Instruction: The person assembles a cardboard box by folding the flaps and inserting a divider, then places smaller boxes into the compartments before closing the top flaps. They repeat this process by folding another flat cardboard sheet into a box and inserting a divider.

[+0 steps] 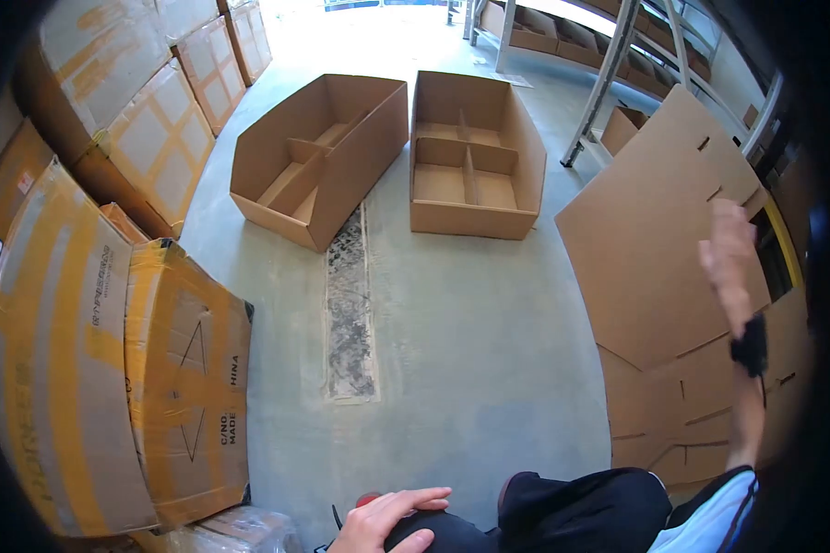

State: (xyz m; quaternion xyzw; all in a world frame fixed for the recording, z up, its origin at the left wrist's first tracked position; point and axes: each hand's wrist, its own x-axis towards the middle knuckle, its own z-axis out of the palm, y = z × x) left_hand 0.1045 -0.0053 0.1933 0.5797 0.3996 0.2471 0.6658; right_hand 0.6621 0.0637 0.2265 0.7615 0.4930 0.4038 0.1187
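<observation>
My left hand (389, 525) rests on my dark-clothed knee at the bottom centre, fingers spread and holding nothing. At the right, my right hand (730, 241) is stretched out over a large flat cardboard sheet (650, 240) with cut slots; it is blurred, and whether it touches the sheet is unclear. More slotted cardboard (655, 405) lies below that sheet. Ahead on the floor stand two open cardboard bins with inner dividers, one on the left (364, 175) and one on the right (475, 219).
Taped cartons (161, 138) are stacked along the left side. Two large taped boxes (189, 378) stand nearer at the left, beside a plastic-wrapped bundle (249, 530). A metal rack (604, 83) with cardboard bins stands at the upper right. A dark strip (350, 313) crosses the floor.
</observation>
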